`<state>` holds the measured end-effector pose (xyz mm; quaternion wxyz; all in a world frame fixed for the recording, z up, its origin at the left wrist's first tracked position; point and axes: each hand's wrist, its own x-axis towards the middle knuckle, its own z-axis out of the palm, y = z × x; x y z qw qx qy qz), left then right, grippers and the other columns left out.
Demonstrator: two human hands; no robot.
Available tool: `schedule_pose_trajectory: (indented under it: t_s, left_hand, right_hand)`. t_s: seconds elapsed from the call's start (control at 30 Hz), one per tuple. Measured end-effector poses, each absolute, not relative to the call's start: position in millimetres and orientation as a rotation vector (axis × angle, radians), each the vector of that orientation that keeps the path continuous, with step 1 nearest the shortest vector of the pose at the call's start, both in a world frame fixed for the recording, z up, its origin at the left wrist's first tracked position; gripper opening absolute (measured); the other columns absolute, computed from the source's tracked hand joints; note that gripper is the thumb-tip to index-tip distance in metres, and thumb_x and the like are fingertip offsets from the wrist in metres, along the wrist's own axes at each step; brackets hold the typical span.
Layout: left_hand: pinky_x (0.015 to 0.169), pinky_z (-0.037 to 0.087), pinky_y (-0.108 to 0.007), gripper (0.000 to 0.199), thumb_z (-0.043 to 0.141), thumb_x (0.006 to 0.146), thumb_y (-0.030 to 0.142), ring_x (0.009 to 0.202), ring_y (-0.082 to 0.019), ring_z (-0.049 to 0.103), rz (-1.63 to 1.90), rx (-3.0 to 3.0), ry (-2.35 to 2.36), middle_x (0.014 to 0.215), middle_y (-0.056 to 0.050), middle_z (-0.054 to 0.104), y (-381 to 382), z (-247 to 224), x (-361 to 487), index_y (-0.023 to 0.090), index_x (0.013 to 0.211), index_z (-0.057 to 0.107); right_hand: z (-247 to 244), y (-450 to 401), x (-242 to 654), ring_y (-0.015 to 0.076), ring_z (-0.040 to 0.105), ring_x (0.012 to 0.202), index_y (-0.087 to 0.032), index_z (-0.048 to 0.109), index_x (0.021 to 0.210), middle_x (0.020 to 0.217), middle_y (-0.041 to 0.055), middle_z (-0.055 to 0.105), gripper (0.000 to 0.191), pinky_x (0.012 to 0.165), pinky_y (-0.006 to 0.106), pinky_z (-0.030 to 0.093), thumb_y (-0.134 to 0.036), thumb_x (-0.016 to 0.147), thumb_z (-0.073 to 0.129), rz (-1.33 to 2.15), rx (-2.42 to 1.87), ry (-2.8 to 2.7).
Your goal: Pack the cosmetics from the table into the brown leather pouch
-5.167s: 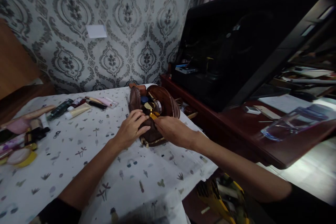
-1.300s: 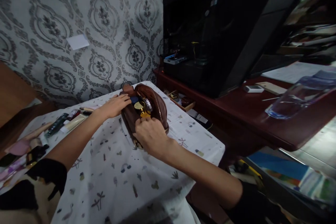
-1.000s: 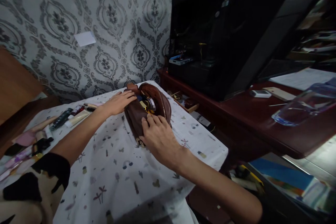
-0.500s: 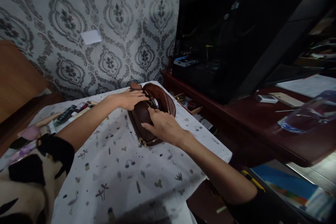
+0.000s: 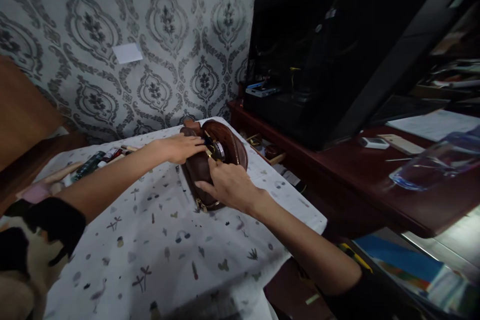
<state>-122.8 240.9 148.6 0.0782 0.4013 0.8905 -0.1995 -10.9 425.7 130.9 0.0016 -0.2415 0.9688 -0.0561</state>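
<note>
A brown leather bag (image 5: 195, 172) lies on the patterned white cloth with its zipped top open. Inside the opening shows a round, silver-rimmed item (image 5: 219, 151) beside dark and gold-coloured pieces, too small to name. My left hand (image 5: 184, 148) rests across the bag's far left side, fingers stretched out toward the opening. Over the near edge of the opening, my right hand (image 5: 232, 185) has its fingers curled, with the thumb apart on the bag's outer wall. Its fingertips are partly hidden.
Left of the bag lie several cosmetics, including a dark green tube (image 5: 89, 166). A partly open drawer (image 5: 277, 158) holds small items. On the dark red desk (image 5: 337, 175) stand a large black screen (image 5: 322, 60) and a clear plastic container (image 5: 423, 170).
The view has shifted slightly. My left hand has drawn back a little to the left, so more of the round item shows. The right hand stays at the bag's edge.
</note>
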Motion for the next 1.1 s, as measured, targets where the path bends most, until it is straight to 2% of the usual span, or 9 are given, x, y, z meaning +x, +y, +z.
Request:
schedule_pose_trajectory:
  t_s: [0.1, 0.2, 0.3, 0.4, 0.5, 0.63, 0.77, 0.9, 1.1]
  left_hand:
    - [0.110, 0.036, -0.041, 0.076, 0.060, 0.071, 0.008, 0.142, -0.027, 0.041, -0.542, 1.262, 2.678, 0.154, -0.009, 0.046, 231.7, 140.8, -109.8, 0.027, 0.143, 0.044]
    - [0.103, 0.040, -0.038, 0.046, 0.058, 0.073, 0.010, 0.123, -0.025, 0.059, -0.562, 1.255, 2.694, 0.126, -0.007, 0.067, 232.5, 139.4, -100.3, 0.024, 0.117, 0.063]
    - [0.097, 0.042, -0.039, 0.033, 0.056, 0.072, 0.007, 0.109, -0.025, 0.065, -0.617, 1.205, 2.712, 0.109, -0.006, 0.072, 237.1, 139.6, -97.2, 0.021, 0.099, 0.067]
    - [0.100, 0.042, -0.042, 0.037, 0.056, 0.072, 0.007, 0.114, -0.026, 0.063, -0.583, 1.198, 2.747, 0.114, -0.007, 0.071, 237.6, 137.3, -98.7, 0.021, 0.104, 0.066]
    - [0.106, 0.041, -0.044, 0.049, 0.057, 0.075, 0.009, 0.129, -0.027, 0.055, -0.481, 1.193, 2.784, 0.132, -0.011, 0.064, 233.5, 133.4, -96.2, 0.021, 0.123, 0.060]
    - [0.118, 0.033, -0.048, 0.069, 0.052, 0.083, 0.010, 0.151, -0.023, 0.028, -0.278, 1.100, 2.886, 0.161, -0.010, 0.036, 225.2, 124.5, -82.2, 0.022, 0.149, 0.036]
    - [0.125, 0.021, -0.046, 0.077, 0.046, 0.088, 0.013, 0.156, -0.019, 0.009, -0.050, 1.047, 3.002, 0.168, -0.004, 0.017, 207.2, 106.9, -66.2, 0.025, 0.158, 0.016]
    - [0.126, 0.017, -0.046, 0.074, 0.043, 0.097, 0.032, 0.156, -0.019, 0.008, 0.127, 0.863, 3.126, 0.169, -0.003, 0.012, 166.6, 82.7, -52.0, 0.029, 0.160, 0.005]
    - [0.123, 0.018, -0.054, 0.067, 0.046, 0.097, 0.041, 0.155, -0.024, 0.017, 0.019, -0.097, 3.299, 0.166, -0.010, 0.023, 66.8, 51.3, -32.7, 0.022, 0.157, 0.023]
  right_hand:
    - [126.9, 426.8, -14.9, 0.0339, 0.070, 0.103, -0.004, 0.059, 0.122, 0.105, 0.0220, 0.072, 0.066, 0.083, 0.039, 0.053, -0.063, 0.096, 0.046, -0.075, -0.843, 3.005]
    - [121.7, 425.7, -19.4, 0.0345, 0.071, 0.101, -0.005, 0.063, 0.116, 0.100, 0.0217, 0.073, 0.067, 0.082, 0.040, 0.053, -0.065, 0.095, 0.046, -0.002, -0.923, 2.968]
    - [118.8, 424.2, -20.7, 0.0340, 0.071, 0.100, -0.006, 0.065, 0.114, 0.099, 0.0216, 0.073, 0.064, 0.081, 0.039, 0.053, -0.065, 0.095, 0.048, 0.035, -0.926, 2.949]
    - [118.6, 424.5, -18.5, 0.0333, 0.071, 0.099, -0.006, 0.064, 0.115, 0.101, 0.0215, 0.073, 0.064, 0.080, 0.038, 0.053, -0.064, 0.095, 0.049, 0.049, -0.906, 2.975]
    - [119.9, 426.9, -14.4, 0.0332, 0.072, 0.098, -0.004, 0.061, 0.120, 0.101, 0.0216, 0.073, 0.063, 0.077, 0.037, 0.053, -0.061, 0.095, 0.051, 0.065, -0.877, 3.016]
    - [121.4, 430.4, -13.0, 0.0328, 0.072, 0.094, -0.004, 0.059, 0.118, 0.095, 0.0199, 0.073, 0.055, 0.073, 0.036, 0.053, -0.054, 0.097, 0.053, 0.103, -0.883, 3.082]
    - [114.5, 433.9, -16.5, 0.0327, 0.072, 0.087, -0.005, 0.061, 0.114, 0.091, 0.0193, 0.072, 0.049, 0.068, 0.037, 0.052, -0.050, 0.097, 0.054, 0.109, -0.967, 3.195]
    - [95.9, 438.1, -17.5, 0.0340, 0.068, 0.095, -0.002, 0.060, 0.119, 0.101, 0.0233, 0.070, 0.050, 0.079, 0.042, 0.054, -0.047, 0.097, 0.053, 0.060, -1.203, 3.379]
    - [74.8, 429.1, -11.2, 0.0408, 0.053, 0.126, 0.002, 0.062, 0.121, 0.129, 0.0295, 0.059, 0.043, 0.102, 0.053, 0.048, -0.032, 0.096, 0.053, -0.182, -1.507, 3.529]
